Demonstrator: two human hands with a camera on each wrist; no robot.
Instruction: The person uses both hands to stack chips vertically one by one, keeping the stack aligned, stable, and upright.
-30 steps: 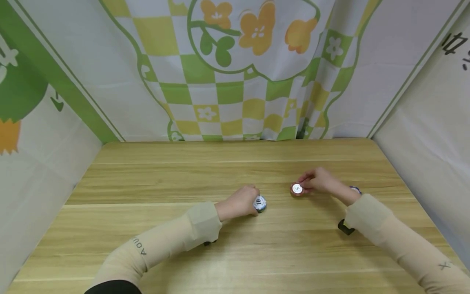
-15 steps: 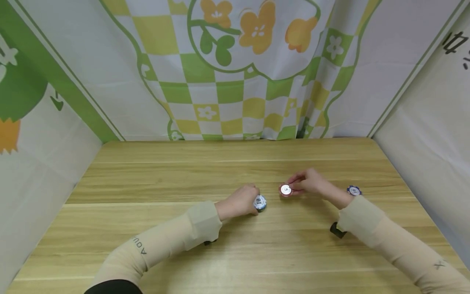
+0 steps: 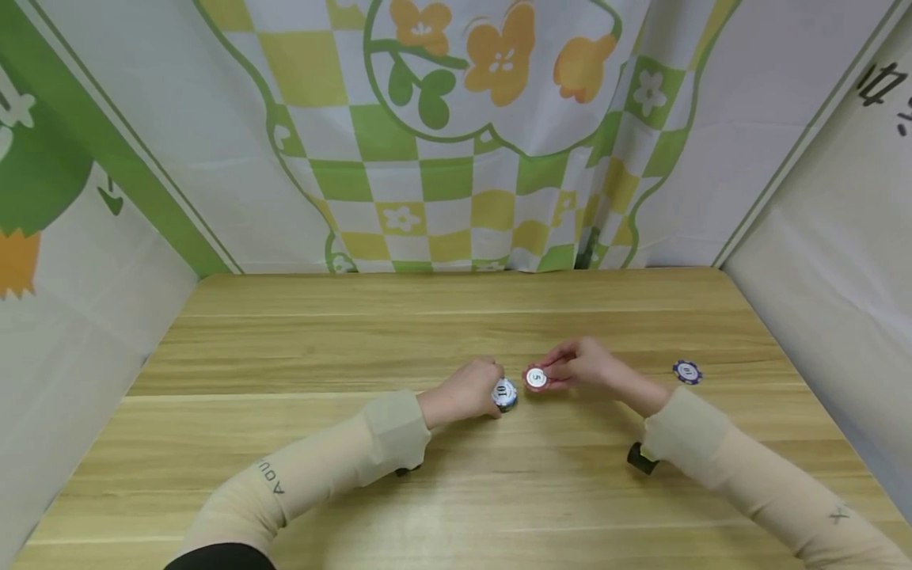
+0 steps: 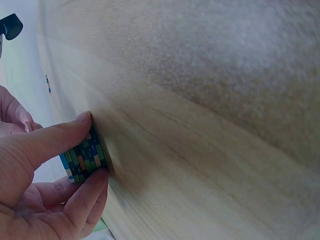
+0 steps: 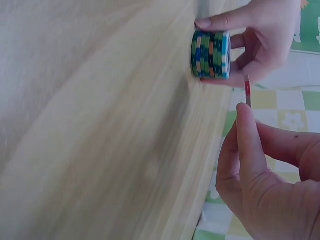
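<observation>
My left hand (image 3: 463, 392) grips a stack of poker chips (image 3: 504, 394) by its sides, thumb and fingers around it. In the right wrist view the stack (image 5: 211, 55) stands on the table, green and blue edges in several layers, with a light chip on top. My right hand (image 3: 586, 366) pinches a red poker chip (image 3: 536, 378) marked 5 between thumb and fingertips. Right beside the stack, that red chip (image 5: 247, 91) is held level, higher than the stack's top in the right wrist view.
A blue poker chip (image 3: 687, 372) marked 10 lies flat on the wooden table (image 3: 285, 340) to the right, beyond my right forearm. A checked, flowered curtain (image 3: 442, 182) hangs behind the table's far edge. Pale cloth walls flank both sides.
My right hand has carried the red chip leftward, close to the stack. The blue chip at the right has come into full view from behind the right arm. My left hand has stayed put.
</observation>
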